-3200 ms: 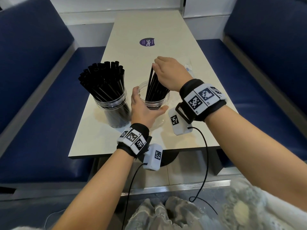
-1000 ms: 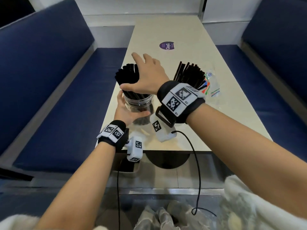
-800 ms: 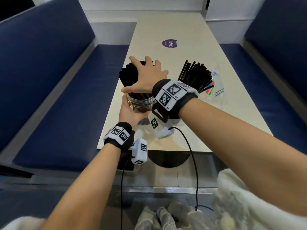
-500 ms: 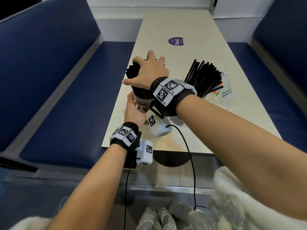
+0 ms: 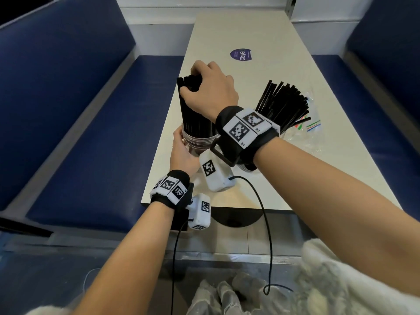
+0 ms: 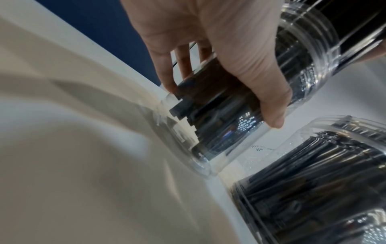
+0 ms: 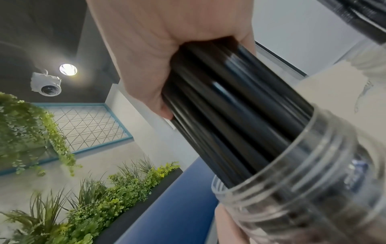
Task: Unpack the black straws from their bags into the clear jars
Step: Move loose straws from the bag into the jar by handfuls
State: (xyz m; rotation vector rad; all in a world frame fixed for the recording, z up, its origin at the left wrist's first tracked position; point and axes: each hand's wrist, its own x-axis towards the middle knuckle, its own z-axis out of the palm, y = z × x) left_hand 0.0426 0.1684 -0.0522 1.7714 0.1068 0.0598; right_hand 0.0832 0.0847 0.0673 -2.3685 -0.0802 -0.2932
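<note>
Right hand has its grip bunched around the tops of the black straws in the jar that the left hand holds near the surface edge, so a yank probably tips it off.

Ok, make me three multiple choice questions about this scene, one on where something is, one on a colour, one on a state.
1. Where is the empty straw bag?
A. on the bench
B. on the table beyond the second jar
C. in the left hand

2. What colour is the round sticker?
A. purple
B. red
C. green

3. What is the right hand doing?
A. lying flat
B. gripping the straw bundle
C. holding the bag

Answers: B, it lies past the second jar; A, purple disc on the table; B, its fingers wrap the bundle in the jar held by the left hand.
</note>
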